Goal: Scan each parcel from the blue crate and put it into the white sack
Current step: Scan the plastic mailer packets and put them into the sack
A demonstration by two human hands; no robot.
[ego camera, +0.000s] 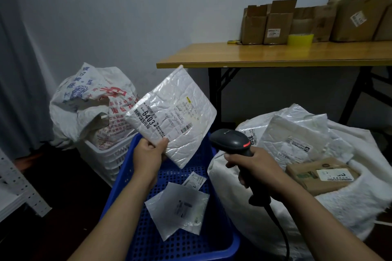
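The left hand (148,154) pinched the parcel (171,118) by its lower corner, tilted above the far end of the crate (184,243). The right hand (254,167) was wrapped round the handle of the scanner (231,140), whose head sat just beside the parcel's lower edge. The sack (350,207) stood open right of the crate, and two packets (180,207) lay on the crate floor. The crinkled, glossy label, met close and off-angle, might not read. The one-corner pinch could also let the parcel drop unscanned.

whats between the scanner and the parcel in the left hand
Nothing: in the head view the gap from the scanner to the parcel is bare, only the blue crate behind.
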